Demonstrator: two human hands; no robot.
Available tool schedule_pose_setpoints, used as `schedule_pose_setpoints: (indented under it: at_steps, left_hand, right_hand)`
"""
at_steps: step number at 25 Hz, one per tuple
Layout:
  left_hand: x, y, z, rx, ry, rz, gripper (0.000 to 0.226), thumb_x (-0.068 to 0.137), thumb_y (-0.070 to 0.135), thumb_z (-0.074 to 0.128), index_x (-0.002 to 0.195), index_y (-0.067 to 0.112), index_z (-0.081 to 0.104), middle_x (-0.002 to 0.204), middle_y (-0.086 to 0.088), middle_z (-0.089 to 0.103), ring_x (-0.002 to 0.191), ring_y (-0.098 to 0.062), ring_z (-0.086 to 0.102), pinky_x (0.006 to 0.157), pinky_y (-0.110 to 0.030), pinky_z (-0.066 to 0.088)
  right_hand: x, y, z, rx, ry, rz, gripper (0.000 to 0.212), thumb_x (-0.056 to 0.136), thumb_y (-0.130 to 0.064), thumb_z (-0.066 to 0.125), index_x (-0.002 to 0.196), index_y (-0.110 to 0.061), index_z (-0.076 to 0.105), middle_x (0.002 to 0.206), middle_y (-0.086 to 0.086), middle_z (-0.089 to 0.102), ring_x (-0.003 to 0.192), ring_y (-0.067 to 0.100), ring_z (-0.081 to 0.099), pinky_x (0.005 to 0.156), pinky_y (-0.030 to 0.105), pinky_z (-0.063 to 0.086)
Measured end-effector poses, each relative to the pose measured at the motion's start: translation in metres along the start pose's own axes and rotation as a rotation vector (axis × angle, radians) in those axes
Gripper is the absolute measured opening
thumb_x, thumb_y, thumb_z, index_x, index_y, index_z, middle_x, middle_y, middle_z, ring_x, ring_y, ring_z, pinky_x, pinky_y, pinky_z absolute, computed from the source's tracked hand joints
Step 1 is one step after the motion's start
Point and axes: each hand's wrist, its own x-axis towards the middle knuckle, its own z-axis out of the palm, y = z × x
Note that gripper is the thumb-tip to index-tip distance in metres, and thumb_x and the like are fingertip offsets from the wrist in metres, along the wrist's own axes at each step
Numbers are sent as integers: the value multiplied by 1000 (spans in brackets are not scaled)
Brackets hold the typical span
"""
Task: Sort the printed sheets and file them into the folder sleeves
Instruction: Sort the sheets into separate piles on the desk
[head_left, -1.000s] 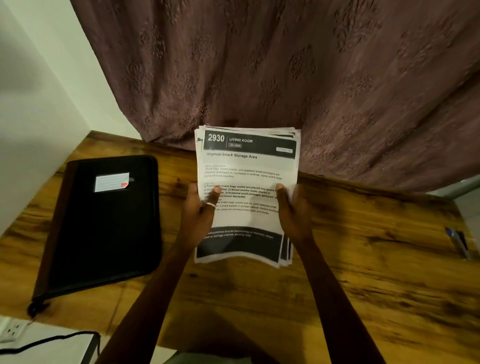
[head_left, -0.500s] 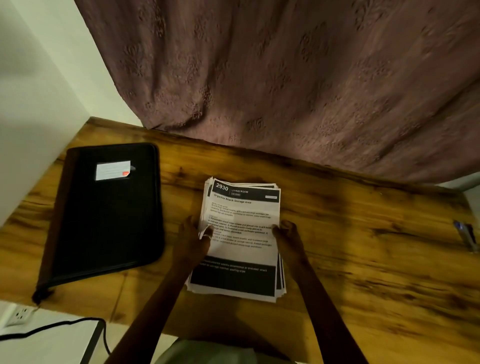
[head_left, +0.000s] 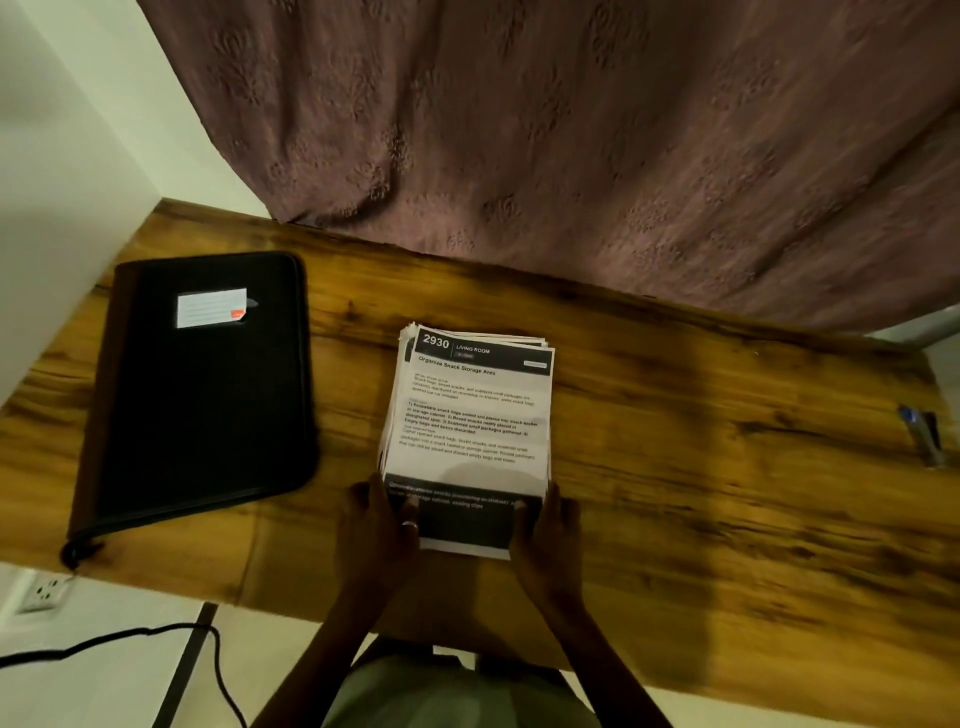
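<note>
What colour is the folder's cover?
Black, with a brown spine edge and a white label; the folder shows in the head view.

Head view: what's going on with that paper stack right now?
A person has a stack of printed sheets lying flat on the wooden desk, left hand and right hand at its near corners. The black folder lies closed to the left, zipped. Nothing filed yet.
</note>
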Motion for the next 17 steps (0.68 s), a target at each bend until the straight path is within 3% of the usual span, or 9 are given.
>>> schedule_pose_setpoints:
  at_steps: [5,9,11,14,17]
  left_hand:
    - [0,1,-13,-29,74,-138,66,92,23,68,148,7,36,144,-25,40,119,-43,52,89,-50,49]
    - [-16,5,-8,-34,43,-26,56,96,16,62,147,6,42,145,-24,43,123,-41,52,94,-47,47]
    - [-16,10,-6,-37,52,-52,57,97,21,62,148,7,41,144,-23,44,123,-40,51,95,-47,46]
    - [-17,12,-6,-3,88,-147,62,94,23,66,147,5,39,144,-26,40,123,-43,49,91,-49,47]
    - [-21,-1,2,67,83,-48,57,85,8,74,137,-2,51,135,-33,45,114,-50,54,83,-55,50]
  right_hand:
    - [17,13,-11,5,39,33,48,101,-30,46,147,-18,36,144,12,44,128,27,47,103,40,43]
    - [7,18,0,1,6,-31,46,101,-35,45,145,-21,37,145,8,43,132,26,44,108,44,41]
    - [8,18,2,-20,3,-29,46,101,-35,47,144,-22,37,146,9,43,134,27,42,110,47,39]
    - [16,21,-7,-69,22,-1,47,100,-30,48,144,-19,38,143,11,43,131,27,43,107,44,42]
    - [6,23,-11,-107,41,-55,47,100,-22,49,146,-16,39,143,12,45,128,25,48,101,35,44]
